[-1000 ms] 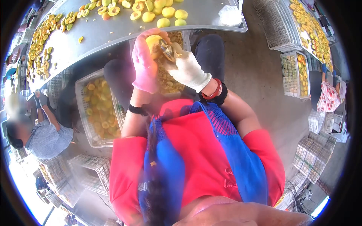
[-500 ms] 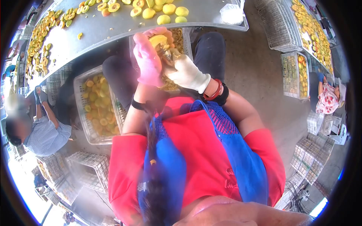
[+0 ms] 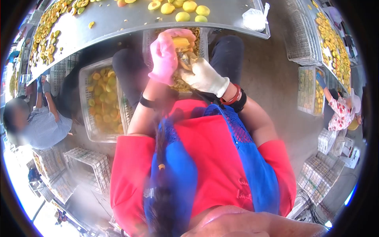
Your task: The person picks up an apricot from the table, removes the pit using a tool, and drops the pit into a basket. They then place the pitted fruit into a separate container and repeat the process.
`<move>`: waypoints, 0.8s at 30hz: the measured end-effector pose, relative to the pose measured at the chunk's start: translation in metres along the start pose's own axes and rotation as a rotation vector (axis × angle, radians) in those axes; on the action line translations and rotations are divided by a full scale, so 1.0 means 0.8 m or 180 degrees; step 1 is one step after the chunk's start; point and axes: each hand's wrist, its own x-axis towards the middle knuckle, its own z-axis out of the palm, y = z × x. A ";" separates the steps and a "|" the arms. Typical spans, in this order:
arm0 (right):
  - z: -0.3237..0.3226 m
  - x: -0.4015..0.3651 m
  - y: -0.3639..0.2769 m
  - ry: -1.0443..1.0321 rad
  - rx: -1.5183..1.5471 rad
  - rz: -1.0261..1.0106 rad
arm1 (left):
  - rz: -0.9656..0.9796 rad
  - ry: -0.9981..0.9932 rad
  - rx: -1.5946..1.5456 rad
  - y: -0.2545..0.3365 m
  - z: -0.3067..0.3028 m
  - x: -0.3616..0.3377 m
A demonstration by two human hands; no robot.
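Note:
My left hand [image 3: 164,57], in a pink glove, is closed around a yellow fruit [image 3: 181,42]. Close on its right, my right hand [image 3: 205,77] wears a white glove and grips a small metal tool [image 3: 184,60] against the fruit. Both hands are over a crate [image 3: 203,45] of yellowish pieces between my knees. The tool is partly hidden by my fingers, so its shape is unclear.
A metal table [image 3: 114,23] ahead bears whole and halved fruit and a white plastic bag [image 3: 254,19]. A crate of fruit [image 3: 85,114] stands at my left. Co-workers sit at left [image 3: 47,126] and right [image 3: 339,112]; stacked crates [image 3: 321,173] stand lower right.
The view has shifted, so the table and crates appear displaced. My hands remain together on the fruit and tool. The co-worker at right now reaches an arm toward a crate of fruit.

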 end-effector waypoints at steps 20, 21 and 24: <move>-0.002 -0.006 -0.016 -0.1355 0.2209 0.2149 | 0.0151 -0.0356 0.0097 0.016 -0.020 -0.019; 0.001 -0.008 -0.013 -0.1358 0.2181 0.2171 | -0.0093 -0.0182 0.0796 0.023 -0.039 -0.015; 0.013 -0.019 -0.014 -0.1353 0.1802 0.1908 | 0.0278 0.1607 0.0465 0.071 -0.083 -0.028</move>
